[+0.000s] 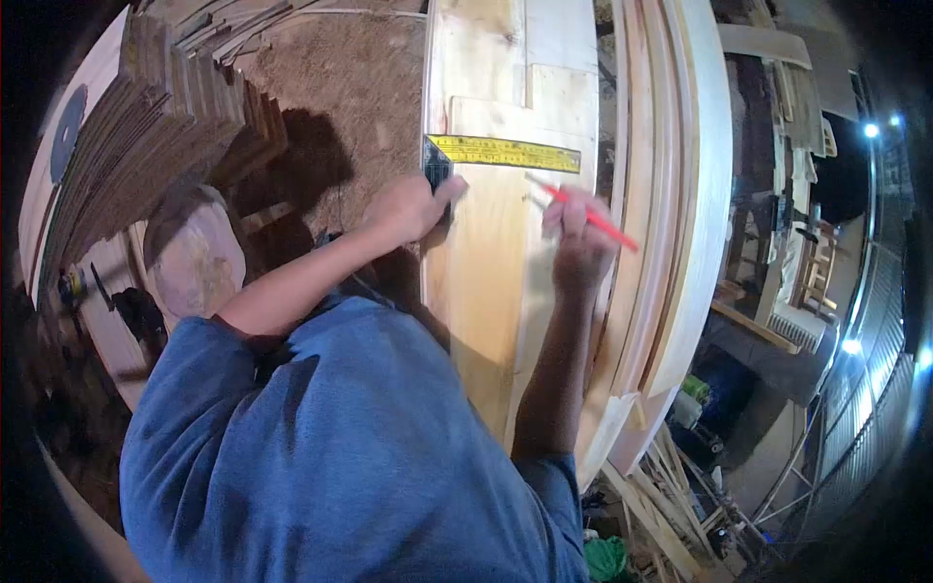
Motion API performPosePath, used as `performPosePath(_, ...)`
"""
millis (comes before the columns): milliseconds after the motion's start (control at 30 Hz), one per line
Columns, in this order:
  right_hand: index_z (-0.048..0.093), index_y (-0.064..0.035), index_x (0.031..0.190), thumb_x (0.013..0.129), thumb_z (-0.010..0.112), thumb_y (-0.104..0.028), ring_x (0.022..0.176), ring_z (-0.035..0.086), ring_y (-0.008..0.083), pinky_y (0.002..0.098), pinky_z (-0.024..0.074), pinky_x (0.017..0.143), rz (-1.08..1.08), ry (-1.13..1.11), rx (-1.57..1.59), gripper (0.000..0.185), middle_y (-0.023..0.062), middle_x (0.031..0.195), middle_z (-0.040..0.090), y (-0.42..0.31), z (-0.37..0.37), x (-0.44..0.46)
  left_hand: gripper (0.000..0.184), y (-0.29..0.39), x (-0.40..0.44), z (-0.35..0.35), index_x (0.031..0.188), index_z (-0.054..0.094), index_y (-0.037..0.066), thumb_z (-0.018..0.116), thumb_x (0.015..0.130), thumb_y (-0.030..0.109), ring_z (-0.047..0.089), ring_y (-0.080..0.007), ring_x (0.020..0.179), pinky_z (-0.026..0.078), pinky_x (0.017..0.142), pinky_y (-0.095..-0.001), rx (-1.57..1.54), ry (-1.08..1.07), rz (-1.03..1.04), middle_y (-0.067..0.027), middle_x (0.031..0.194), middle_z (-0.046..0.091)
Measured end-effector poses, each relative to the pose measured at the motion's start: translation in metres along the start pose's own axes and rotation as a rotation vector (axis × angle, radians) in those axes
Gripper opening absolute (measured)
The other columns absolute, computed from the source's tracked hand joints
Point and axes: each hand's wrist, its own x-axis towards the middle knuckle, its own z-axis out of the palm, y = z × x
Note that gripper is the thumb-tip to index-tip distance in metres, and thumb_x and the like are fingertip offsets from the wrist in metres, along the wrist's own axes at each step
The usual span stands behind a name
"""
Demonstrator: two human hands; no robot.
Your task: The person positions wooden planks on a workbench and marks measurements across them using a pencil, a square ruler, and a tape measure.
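A yellow try square (505,154) with a black stock lies across a pale wooden board (486,253), its blade reaching toward the board's right side. My left hand (413,207) is closed round the black stock at the board's left edge, thumb toward the board. In my right hand (583,225) a red pencil (610,229) is pinched, its tip over the wood just below the blade. Slight blur covers the right fingers. Short flat wood pieces (486,117) lie on the board above the square.
Long curved boards (671,194) stand along the right side. A stack of thin wooden sheets (146,146) rises at the upper left, near a round-ended wood piece (194,253). Sawdust (340,78) covers the ground. Scrap sticks (661,505) lie at the lower right.
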Motion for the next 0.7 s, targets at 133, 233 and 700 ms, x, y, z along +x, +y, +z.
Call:
performPosePath(133,0.059,0.0063,0.106,0.101,0.050,-0.013,0.069,0.056,0.0116,0.0251,0.0482,0.067,0.047,-0.032,0.079,0.022,0.0099,0.081,0.065,0.009,0.007,0.077,0.065,-0.002,0.004,0.005,0.091,0.067,-0.009,0.064,0.083,0.056,0.067,-0.0426,0.091,0.051,0.084,-0.0495,0.056,0.039,-0.018,-0.0277,0.091,0.069)
performPosePath(233,0.059,0.0071,0.107,0.101,0.050,-0.014,0.068,0.057,0.0118,0.0247,0.0474,0.066,0.073,0.027,0.179,0.023,0.0111,0.080,0.065,0.021,-0.006,0.105,0.062,-0.014,0.010,0.021,0.098,0.062,-0.010,0.067,0.083,0.050,0.068,-0.0431,0.087,0.053,0.080,-0.0488,-0.197,0.199,0.089,-0.0281,0.089,0.068)
performPosePath(700,0.060,0.0094,0.104,0.099,0.052,-0.017,0.065,0.059,0.0138,0.0247,0.0482,0.063,0.280,0.035,0.228,0.028,0.0154,0.079,0.068,0.063,-0.011,0.101,0.060,0.014,0.003,0.001,0.107,0.053,-0.010,0.074,0.083,0.041,0.069,-0.0376,0.082,0.054,0.075,-0.0424,-0.105,0.254,0.026,-0.0276,0.087,0.066)
